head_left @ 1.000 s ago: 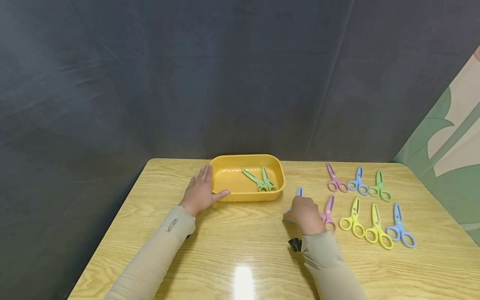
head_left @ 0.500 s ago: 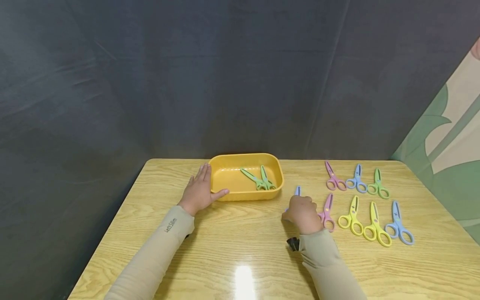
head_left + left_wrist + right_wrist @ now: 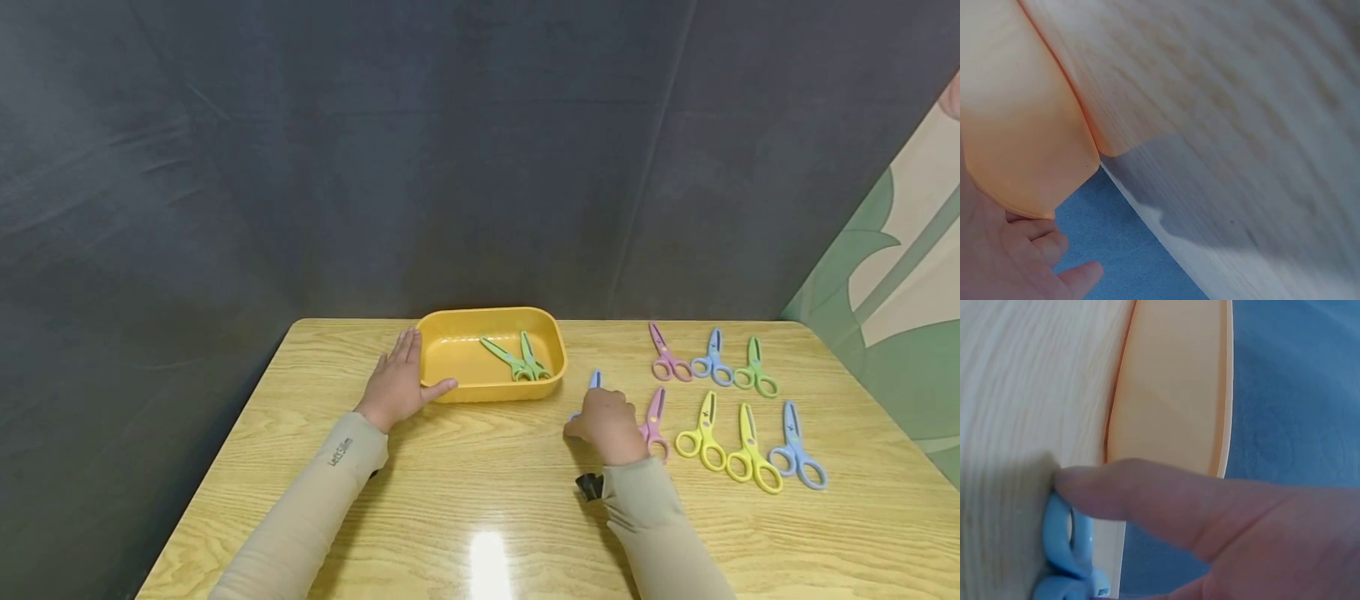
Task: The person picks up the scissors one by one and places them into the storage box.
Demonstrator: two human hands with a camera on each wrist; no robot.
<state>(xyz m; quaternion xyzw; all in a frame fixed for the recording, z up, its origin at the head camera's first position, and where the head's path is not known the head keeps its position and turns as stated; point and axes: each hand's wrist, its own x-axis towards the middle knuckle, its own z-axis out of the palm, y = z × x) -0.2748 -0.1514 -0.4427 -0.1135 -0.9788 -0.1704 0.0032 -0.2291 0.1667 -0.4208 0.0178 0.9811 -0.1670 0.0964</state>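
Two green scissors are already lying in the yellow tray, left hand resting straight-fingered against its 9 o'clock end, right hand pinching blue scissors off its 4 o'clock corner, seven more pairs toward 3 o'clock on the surface apparently waiting.

kind of room unclear, dark cloth hung behind a wood-grain table, leaf-patterned panel at right

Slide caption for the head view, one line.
Left hand against a yellow tray holding green scissors; right hand on blue scissors, more scissors at right.
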